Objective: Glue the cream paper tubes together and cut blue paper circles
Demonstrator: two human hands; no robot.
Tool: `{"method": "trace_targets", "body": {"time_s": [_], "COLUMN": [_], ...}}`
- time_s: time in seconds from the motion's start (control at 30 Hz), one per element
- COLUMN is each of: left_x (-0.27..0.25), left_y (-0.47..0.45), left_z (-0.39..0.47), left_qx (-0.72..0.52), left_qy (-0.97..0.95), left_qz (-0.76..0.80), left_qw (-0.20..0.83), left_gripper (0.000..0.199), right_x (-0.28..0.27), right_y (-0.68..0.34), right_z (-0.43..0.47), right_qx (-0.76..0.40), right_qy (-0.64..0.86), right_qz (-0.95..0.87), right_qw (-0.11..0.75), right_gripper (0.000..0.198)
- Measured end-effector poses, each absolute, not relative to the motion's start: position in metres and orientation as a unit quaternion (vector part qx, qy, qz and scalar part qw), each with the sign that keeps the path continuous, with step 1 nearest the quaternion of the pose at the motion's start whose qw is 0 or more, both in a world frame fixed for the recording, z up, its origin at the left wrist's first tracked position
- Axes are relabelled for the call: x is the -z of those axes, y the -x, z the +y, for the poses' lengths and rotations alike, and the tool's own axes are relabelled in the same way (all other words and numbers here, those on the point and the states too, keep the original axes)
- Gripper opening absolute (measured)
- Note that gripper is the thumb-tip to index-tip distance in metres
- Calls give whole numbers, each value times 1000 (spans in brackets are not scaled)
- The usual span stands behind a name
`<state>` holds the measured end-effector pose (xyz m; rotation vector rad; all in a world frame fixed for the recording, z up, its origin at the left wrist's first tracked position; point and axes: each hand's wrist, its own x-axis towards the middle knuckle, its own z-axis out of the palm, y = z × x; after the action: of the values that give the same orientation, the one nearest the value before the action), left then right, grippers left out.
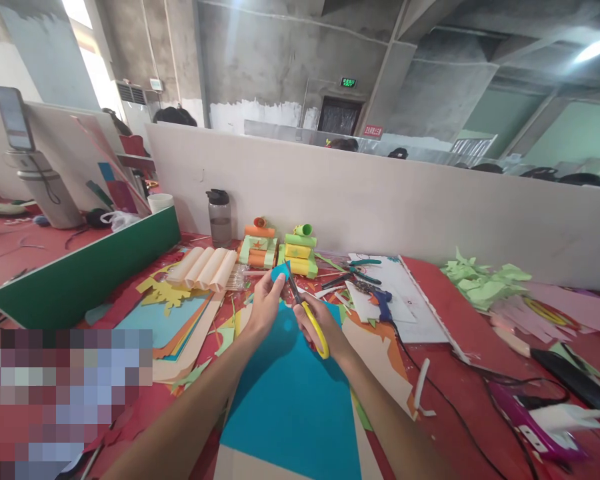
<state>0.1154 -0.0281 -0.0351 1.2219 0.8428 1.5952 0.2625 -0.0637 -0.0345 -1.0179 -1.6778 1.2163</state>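
Between the fingertips of my left hand [266, 300] is a small piece of blue paper [281, 271]. My right hand [325, 322] is closed round the yellow handles of a pair of scissors [316, 328]. The dark blades point up and away, with their tips at the right edge of the small blue piece. Whether the blades have paper between them I cannot tell. Below both hands a large blue sheet [295, 400] lies flat on paler sheets.
Paper roll models [300, 252] stand at the back beside cream paper tubes [200, 267] and a water bottle [220, 219]. To the right lie a glue gun [383, 300], pliers [363, 270], a power strip [545, 427] and cables. Coloured paper stacks [167, 320] lie left.
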Motion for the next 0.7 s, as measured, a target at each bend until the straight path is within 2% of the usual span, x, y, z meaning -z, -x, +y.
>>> {"method": "trace_targets", "body": {"time_s": [0.7], "left_x": [38], "left_y": [-97], "left_z": [-16], "left_qx": [-592], "left_qy": [-566], "left_qz": [341], "left_qw": [461], "left_gripper": [32], "right_x": [20], "right_y": [-271], "right_z": [-65], "right_qx": [-427], "right_qy": [439], "right_qz": [-702], "right_qw": [365], "right_gripper": [38]}}
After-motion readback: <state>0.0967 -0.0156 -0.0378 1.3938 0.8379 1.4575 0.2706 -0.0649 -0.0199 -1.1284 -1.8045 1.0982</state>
